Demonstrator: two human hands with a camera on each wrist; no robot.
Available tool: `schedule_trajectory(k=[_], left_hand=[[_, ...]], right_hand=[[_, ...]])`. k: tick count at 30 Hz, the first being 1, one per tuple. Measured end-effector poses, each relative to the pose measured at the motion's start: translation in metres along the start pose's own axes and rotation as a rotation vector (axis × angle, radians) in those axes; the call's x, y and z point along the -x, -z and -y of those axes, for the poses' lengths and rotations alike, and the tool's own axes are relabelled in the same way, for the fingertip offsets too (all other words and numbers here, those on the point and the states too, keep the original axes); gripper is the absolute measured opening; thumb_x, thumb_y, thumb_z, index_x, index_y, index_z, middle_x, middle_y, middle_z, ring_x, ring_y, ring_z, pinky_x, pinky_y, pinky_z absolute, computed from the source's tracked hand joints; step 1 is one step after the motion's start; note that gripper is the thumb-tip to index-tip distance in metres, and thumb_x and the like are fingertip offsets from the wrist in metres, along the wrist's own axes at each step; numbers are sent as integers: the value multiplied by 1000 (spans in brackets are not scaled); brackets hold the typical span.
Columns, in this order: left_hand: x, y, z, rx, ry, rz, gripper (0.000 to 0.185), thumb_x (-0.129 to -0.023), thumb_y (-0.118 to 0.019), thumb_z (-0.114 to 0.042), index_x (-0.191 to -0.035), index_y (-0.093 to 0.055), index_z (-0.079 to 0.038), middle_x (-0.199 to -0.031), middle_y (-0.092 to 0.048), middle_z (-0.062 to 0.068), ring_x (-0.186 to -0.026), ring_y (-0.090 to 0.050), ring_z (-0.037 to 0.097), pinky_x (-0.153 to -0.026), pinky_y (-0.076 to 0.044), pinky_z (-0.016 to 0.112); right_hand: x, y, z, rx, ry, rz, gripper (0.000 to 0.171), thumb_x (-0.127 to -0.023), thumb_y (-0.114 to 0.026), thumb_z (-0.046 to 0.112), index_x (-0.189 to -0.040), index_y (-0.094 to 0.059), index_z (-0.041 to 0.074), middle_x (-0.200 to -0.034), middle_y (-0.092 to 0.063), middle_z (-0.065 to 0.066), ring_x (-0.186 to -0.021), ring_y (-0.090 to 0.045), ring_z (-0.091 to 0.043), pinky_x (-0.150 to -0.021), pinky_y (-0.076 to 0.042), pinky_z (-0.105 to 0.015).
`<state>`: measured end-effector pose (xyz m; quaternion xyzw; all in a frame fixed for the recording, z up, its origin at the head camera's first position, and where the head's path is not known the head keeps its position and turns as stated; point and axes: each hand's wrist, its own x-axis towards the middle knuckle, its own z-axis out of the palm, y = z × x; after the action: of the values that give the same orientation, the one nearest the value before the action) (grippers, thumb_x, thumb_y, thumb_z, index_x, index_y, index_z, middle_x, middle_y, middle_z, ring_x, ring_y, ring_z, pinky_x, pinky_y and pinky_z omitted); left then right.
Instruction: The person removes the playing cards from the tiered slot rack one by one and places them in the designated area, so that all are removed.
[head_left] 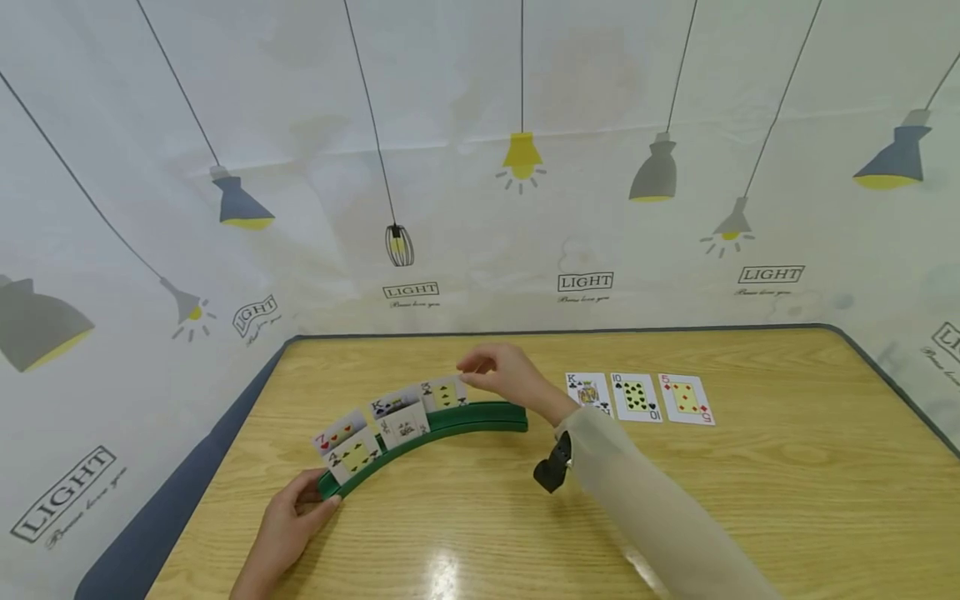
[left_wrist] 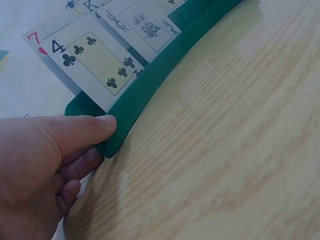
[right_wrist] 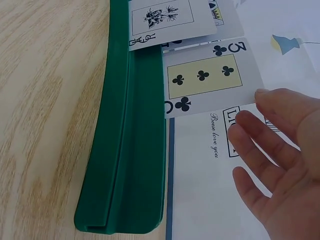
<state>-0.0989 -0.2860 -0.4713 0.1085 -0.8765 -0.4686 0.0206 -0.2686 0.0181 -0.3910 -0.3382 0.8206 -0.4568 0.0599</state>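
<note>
A curved green card holder (head_left: 465,419) stands on the table with playing cards upright in its two grooves. My left hand (head_left: 288,521) grips its near left end, thumb (left_wrist: 95,128) on the front and fingers behind. In the front row are a four of clubs (left_wrist: 97,67) and a joker (left_wrist: 142,27). Behind them stand a seven of hearts (head_left: 341,432), a king (head_left: 396,402) and, farther right, a three of clubs (right_wrist: 205,75). My right hand (head_left: 510,379) is at the three's outer corner, thumb tip against its edge, the other fingers loosely bent and apart from the card.
To the right lie a king of clubs (head_left: 587,392), a ten of clubs (head_left: 636,398) and a five of diamonds (head_left: 686,398), face up in a row. The wooden table (head_left: 787,483) meets a lamp-printed wall cloth (head_left: 465,208) at its back and sides.
</note>
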Motion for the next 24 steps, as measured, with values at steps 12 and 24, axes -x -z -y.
schedule_trajectory(k=[12, 24], left_hand=[[-1, -1, -1, -4, -2, -3, 41, -84, -67, -10, -122, -55, -2, -107, -60, 14, -93, -58, 22, -72, -48, 24], [1, 0, -1, 2, 10, 9, 41, -85, -66, -9, -123, -54, 0, -110, -59, 15, -96, -57, 23, -74, -48, 25]], right_hand=[[0, -2, 3, -7, -10, 3, 12, -89, -63, 15, -96, -70, 9, -92, -65, -1, -80, -59, -12, -70, -49, -26], [3, 2, 2, -9, -13, -39, 14, -89, -62, 17, -97, -71, 10, -91, -66, 0, -80, -59, -11, -70, -49, -26]])
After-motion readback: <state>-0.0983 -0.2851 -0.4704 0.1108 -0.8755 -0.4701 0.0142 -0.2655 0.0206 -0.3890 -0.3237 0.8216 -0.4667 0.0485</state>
